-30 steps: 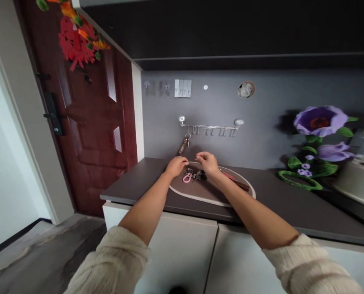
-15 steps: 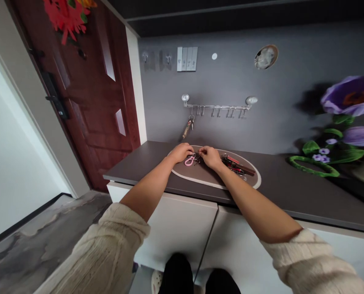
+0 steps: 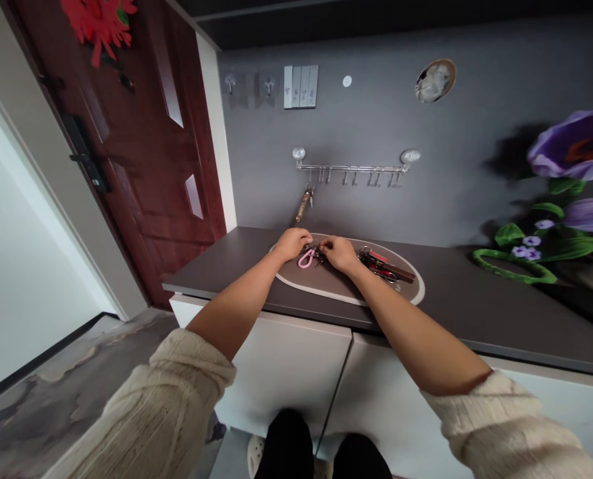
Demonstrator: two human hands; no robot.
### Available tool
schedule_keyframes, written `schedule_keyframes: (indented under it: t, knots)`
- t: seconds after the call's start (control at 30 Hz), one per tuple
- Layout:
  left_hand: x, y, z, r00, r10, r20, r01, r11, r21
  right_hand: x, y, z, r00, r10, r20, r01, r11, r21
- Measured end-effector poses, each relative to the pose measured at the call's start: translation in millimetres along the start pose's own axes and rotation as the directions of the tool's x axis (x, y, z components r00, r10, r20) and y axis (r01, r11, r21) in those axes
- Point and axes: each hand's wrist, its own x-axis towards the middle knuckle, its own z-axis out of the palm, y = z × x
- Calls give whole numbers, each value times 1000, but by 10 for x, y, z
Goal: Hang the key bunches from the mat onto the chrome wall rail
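Observation:
Both hands are over the left part of an oval brown mat (image 3: 346,290) with a pale rim. My left hand (image 3: 292,243) has its fingers curled around a bunch of keys, from which a pink braided loop (image 3: 306,259) lies out on the mat. My right hand (image 3: 339,253) is pinched closed just beside it, close to the keys (image 3: 319,262); whatever its fingertips hold is too small to make out. Right of that hand lies a pile of keys and key fobs (image 3: 382,265), red, black and brown.
A clear hook rail (image 3: 354,167) is fixed to the grey wall, with a key ring and brown tag (image 3: 302,205) hanging at its left. Purple artificial flowers (image 3: 570,153) stand right on the dark counter (image 3: 476,313). A dark red door (image 3: 147,173) is at left.
The view has shifted slightly. Both hands stay close together over the keys, with only small finger movements; the pink loop still lies below the left hand.

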Motion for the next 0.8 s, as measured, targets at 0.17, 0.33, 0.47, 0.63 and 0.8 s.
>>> schedule_keyframes:
  t: [0.17,0.33,0.47,0.63,0.8]
  knots:
    - [6,10,11,997,-51,-62,39,982,-185,-13,-5,-20,1000,-5,-25,8,995,98]
    - [16,26,10,986,-149,-80,103,904,-415,4,-9,-27,996,19,-85,4,965,264]
    - [19,53,3,975,-213,-64,129,775,-619,20,-26,-27,993,24,-115,32,888,459]
    - [15,95,-22,971,-236,-41,124,642,-756,10,-66,-49,994,25,-111,53,759,649]
    - [39,88,-28,967,-250,-52,106,580,-808,-5,-103,-88,993,43,-108,45,711,701]
